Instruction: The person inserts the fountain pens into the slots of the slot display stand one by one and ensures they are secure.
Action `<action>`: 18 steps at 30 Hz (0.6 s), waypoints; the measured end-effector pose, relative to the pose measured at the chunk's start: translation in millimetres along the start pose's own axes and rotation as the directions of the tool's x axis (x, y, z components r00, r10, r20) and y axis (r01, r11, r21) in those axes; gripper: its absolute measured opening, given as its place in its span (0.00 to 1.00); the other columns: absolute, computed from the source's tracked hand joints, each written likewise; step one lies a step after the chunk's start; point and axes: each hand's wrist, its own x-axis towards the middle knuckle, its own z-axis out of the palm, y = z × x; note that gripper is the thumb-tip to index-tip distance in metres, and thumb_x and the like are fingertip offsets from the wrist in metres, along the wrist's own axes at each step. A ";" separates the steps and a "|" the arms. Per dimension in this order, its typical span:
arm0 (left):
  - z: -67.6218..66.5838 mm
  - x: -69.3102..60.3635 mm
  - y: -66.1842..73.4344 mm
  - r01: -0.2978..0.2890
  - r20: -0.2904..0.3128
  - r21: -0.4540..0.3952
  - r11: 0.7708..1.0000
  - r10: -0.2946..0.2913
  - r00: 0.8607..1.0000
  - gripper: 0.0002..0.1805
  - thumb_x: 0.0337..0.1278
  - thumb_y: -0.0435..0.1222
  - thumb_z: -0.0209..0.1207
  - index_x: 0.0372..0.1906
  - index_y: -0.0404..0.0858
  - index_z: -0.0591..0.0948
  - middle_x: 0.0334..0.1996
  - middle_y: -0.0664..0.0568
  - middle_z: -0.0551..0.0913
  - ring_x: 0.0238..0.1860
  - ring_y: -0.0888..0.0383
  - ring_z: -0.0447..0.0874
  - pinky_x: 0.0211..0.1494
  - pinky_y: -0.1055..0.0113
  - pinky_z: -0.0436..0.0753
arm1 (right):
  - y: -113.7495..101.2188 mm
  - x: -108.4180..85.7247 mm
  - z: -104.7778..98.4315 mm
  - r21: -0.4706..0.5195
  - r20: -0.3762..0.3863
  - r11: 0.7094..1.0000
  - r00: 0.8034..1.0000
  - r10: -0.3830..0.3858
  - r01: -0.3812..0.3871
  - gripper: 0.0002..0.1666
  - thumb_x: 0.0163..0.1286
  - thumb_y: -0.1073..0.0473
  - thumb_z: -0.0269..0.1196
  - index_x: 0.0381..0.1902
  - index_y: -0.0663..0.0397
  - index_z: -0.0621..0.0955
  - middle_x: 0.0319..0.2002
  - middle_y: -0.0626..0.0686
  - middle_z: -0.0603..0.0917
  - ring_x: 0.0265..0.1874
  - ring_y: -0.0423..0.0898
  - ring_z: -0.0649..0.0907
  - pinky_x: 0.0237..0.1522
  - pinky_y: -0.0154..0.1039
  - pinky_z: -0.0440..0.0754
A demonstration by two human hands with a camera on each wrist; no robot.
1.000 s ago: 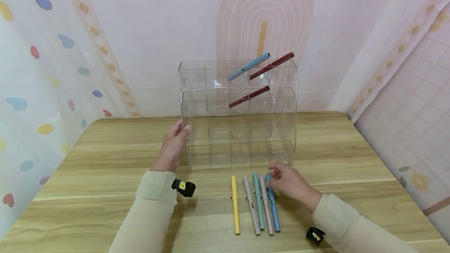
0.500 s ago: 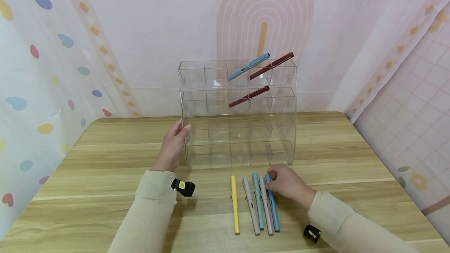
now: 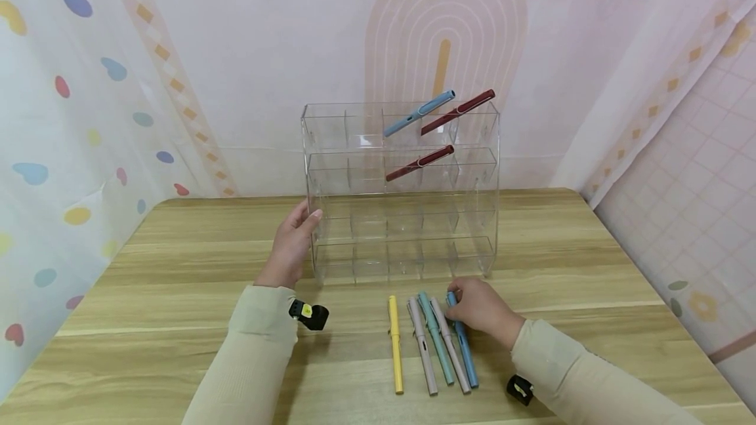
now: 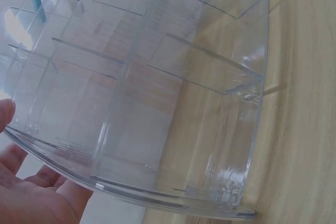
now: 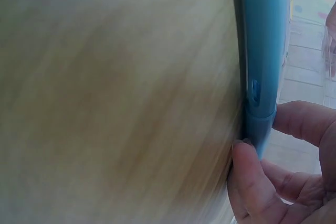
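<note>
Blue pen [image 3: 466,346] lies on the table [image 3: 579,281], well in from its right edge, its far end pinched between the thumb and fingers of the right hand [image 3: 483,308]; the left hand [image 3: 291,241] grips the clear rack [image 3: 407,248] by its left side.

Open wood-grain tabletop [image 3: 590,294] leaves your right hand [image 3: 485,308] passage on its right, while a slim, cylindrical grey pen [image 3: 451,346] crowds the slim blue pen [image 3: 464,346] you hold from the left. Ahead, a clear plastic tiered rack [image 3: 401,205] bars the way, slanted dark red pens [image 3: 419,163] jutting from its upper tiers.
</note>
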 end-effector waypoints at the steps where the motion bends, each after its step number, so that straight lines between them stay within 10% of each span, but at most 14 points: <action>1: 0.1 0.0 0.1 0.000 0.001 0.000 1.000 0.000 1.000 0.30 0.75 0.43 0.44 0.76 0.46 0.55 0.73 0.43 0.57 0.73 0.46 0.51 0.72 0.46 0.55 | 0.2 0.1 0.0 0.001 -0.003 1.000 1.000 0.002 -0.002 0.22 0.51 0.70 0.66 0.46 0.71 0.79 0.29 0.53 0.80 0.23 0.44 0.75 0.25 0.35 0.74; 18: 0.0 -0.5 0.3 0.000 0.001 0.003 1.000 0.000 1.000 0.30 0.75 0.44 0.45 0.76 0.47 0.54 0.73 0.44 0.58 0.73 0.46 0.52 0.72 0.47 0.55 | 0.5 -1.8 -6.0 0.159 0.007 0.986 0.998 0.055 -0.056 0.20 0.54 0.70 0.66 0.47 0.67 0.77 0.29 0.55 0.80 0.18 0.44 0.77 0.19 0.36 0.77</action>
